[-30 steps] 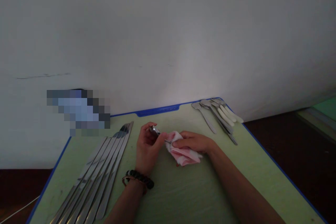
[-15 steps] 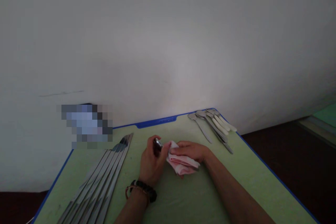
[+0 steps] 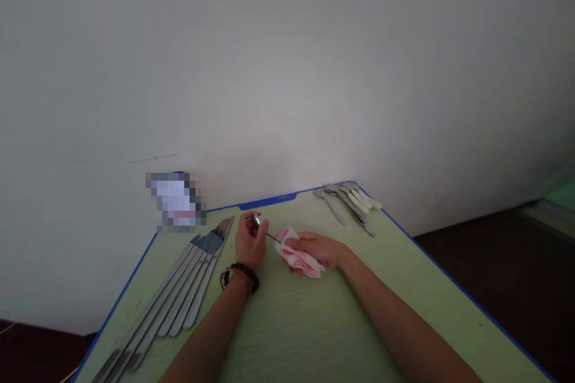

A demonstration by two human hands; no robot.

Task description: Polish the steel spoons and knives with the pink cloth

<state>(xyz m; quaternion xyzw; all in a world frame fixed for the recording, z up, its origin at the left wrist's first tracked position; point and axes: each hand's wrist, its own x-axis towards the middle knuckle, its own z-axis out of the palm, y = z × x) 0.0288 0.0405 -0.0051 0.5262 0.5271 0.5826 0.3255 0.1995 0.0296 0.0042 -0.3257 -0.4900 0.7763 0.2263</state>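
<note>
My left hand (image 3: 250,245), with a dark bead bracelet at the wrist, pinches the bowl end of a small metal spoon (image 3: 260,226). The spoon's thin handle runs right into a folded pink cloth (image 3: 298,255). My right hand (image 3: 320,249) is closed over that cloth and around the handle inside it. Both hands rest low over the green table (image 3: 314,335), near its middle.
Several long steel knives (image 3: 179,287) lie side by side at the left of the table. A small heap of spoons (image 3: 348,200), some with white handles, lies at the far right corner. A white wall stands close behind. A pixelated object (image 3: 176,200) sits at the back left.
My hands have drawn apart a little, so more of the spoon's handle shows between the left fingers and the cloth. The view has shifted to the left.
</note>
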